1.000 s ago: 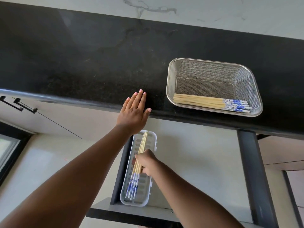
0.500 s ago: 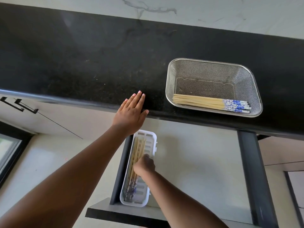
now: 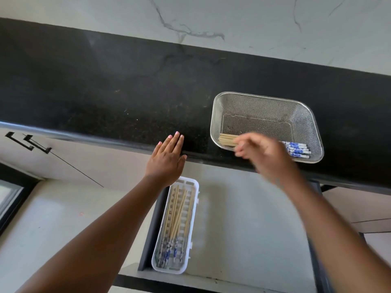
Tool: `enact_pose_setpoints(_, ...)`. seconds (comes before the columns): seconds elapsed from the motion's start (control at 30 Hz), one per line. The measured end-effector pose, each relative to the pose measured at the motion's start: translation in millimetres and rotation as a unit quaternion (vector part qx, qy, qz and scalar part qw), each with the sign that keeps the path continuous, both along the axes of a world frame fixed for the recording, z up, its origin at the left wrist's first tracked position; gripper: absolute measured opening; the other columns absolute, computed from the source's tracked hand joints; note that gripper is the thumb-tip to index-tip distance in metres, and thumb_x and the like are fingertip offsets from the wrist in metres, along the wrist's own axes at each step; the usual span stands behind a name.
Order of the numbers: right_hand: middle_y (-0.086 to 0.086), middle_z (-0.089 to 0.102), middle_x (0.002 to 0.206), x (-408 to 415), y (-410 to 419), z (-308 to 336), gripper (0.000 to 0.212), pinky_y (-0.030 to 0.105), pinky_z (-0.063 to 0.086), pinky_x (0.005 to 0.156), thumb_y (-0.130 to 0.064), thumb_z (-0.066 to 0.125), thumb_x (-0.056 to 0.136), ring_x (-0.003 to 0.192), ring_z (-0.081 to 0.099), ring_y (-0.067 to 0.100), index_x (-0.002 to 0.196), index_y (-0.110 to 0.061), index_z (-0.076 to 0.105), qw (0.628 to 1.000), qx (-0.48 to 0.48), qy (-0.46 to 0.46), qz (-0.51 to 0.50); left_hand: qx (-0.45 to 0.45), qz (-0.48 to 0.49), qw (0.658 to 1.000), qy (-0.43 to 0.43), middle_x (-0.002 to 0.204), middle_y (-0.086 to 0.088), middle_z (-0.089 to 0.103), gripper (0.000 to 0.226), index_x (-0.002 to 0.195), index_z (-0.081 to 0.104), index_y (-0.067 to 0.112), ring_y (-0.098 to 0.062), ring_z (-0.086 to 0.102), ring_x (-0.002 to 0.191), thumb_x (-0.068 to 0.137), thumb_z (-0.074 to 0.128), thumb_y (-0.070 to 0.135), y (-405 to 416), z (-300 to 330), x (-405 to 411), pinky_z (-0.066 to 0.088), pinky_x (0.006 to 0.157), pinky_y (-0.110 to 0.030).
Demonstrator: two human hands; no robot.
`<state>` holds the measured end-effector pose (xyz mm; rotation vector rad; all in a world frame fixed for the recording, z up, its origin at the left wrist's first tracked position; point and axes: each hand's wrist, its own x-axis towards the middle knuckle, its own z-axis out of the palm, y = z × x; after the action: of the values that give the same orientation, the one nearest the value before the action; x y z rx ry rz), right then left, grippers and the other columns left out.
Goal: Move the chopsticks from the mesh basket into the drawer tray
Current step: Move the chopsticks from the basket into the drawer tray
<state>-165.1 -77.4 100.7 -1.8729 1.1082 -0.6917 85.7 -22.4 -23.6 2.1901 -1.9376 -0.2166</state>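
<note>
Chopsticks in basket [image 3: 296,148]: a bunch lies flat along the near wall of the mesh basket [image 3: 266,98], blue ends at 3 o'clock.
Chopsticks in tray [image 3: 176,216]: more lie in the white drawer tray [image 3: 195,210], blue ends at 6 o'clock.
Right hand [image 3: 262,153]: blurry, over the basket's near edge; fingers bent, cannot tell if they hold anything.
Left hand [image 3: 167,161]: flat on the black counter [image 3: 105,92] edge, fingers straight, close together.

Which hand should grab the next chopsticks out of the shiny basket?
Probably the right hand: it hovers over the chopsticks in the mesh basket. The left hand lies flat on the counter edge, farther away.
</note>
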Motion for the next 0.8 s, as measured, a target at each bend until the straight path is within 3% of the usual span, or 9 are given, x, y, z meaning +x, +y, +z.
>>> enact_pose_setpoints(0.1,-0.008,0.074,0.095,-29.2,-50.7,13.8,0.016,0.024,0.051,0.079,-0.021,0.057,0.093,0.091,0.069,0.011,0.098,-0.028,0.070,0.989,-0.070,0.117,-0.059,-0.001,0.000,1.000,0.003,0.162,0.000,0.005,0.060,0.154,0.008,0.018,-0.017,0.001,0.149,0.101,0.026,0.040,-0.1,-0.5,0.0,0.000,0.118,-0.034)
enact_pose_setpoints(0.17,-0.001,0.068,0.118,-41.0,-82.0,9.7,0.022,0.025,0.044,0.087,-0.026,0.059,0.094,0.112,0.062,0.016,0.116,-0.023,0.065,0.970,-0.010,0.242,-0.034,-0.002,0.002,1.000,0.006,0.162,0.001,0.005,0.060,0.154,0.008,0.019,-0.016,0.001,0.149,0.101,0.026,0.039,-0.3,-1.2,0.5,0.000,0.118,-0.033)
enact_pose_setpoints(0.23,0.003,0.054,0.141,-46.3,-103.9,3.4,0.045,0.032,0.038,0.103,-0.033,0.058,0.095,0.129,0.049,0.021,0.137,-0.017,0.051,0.921,0.076,0.380,0.042,-0.004,-0.001,1.000,0.008,0.162,0.001,0.006,0.060,0.154,0.008,0.019,-0.016,0.001,0.149,0.101,0.027,0.039,0.0,-2.3,1.3,0.000,0.118,-0.034)
enact_pose_setpoints(0.3,0.003,0.047,0.147,-45.1,-113.8,0.4,0.053,0.037,0.033,0.111,-0.035,0.057,0.096,0.133,0.045,0.022,0.144,-0.016,0.044,0.875,0.109,0.461,0.102,-0.007,-0.004,1.000,0.012,0.162,0.001,0.006,0.060,0.154,0.008,0.018,-0.016,0.001,0.149,0.101,0.027,0.039,0.8,-3.3,2.1,0.000,0.118,-0.034)
enact_pose_setpoints(0.47,-0.003,0.063,0.120,-35.5,-123.5,7.0,0.031,0.040,0.041,0.104,-0.032,0.063,0.092,0.109,0.058,0.018,0.122,-0.023,0.061,0.856,0.123,0.477,0.155,-0.008,-0.005,1.000,0.009,0.162,0.001,0.004,0.060,0.154,0.006,0.019,-0.016,0.000,0.149,0.101,0.024,0.040,0.3,-4.8,3.2,0.001,0.119,-0.034)
enact_pose_setpoints(0.6,-0.006,0.065,0.097,-31.3,-128.4,8.8,0.005,0.037,0.044,0.088,-0.027,0.067,0.090,0.091,0.059,0.017,0.094,-0.026,0.066,0.859,0.097,0.478,0.155,-0.010,-0.008,1.000,0.011,0.162,0.002,0.005,0.060,0.154,0.007,0.019,-0.016,0.001,0.149,0.101,0.024,0.042,0.1,-6.2,4.5,0.001,0.119,-0.033)
enact_pose_setpoints(0.8,-0.004,0.063,0.082,-27.5,-130.7,10.3,0.003,0.030,0.039,0.065,-0.023,0.068,0.089,0.071,0.054,0.012,0.087,-0.022,0.066,0.856,0.059,0.490,0.156,-0.021,-0.011,1.000,0.019,0.162,0.001,0.008,0.059,0.154,0.010,0.019,-0.017,0.004,0.149,0.101,0.026,0.040,-0.4,-8.2,5.9,0.002,0.119,-0.034)
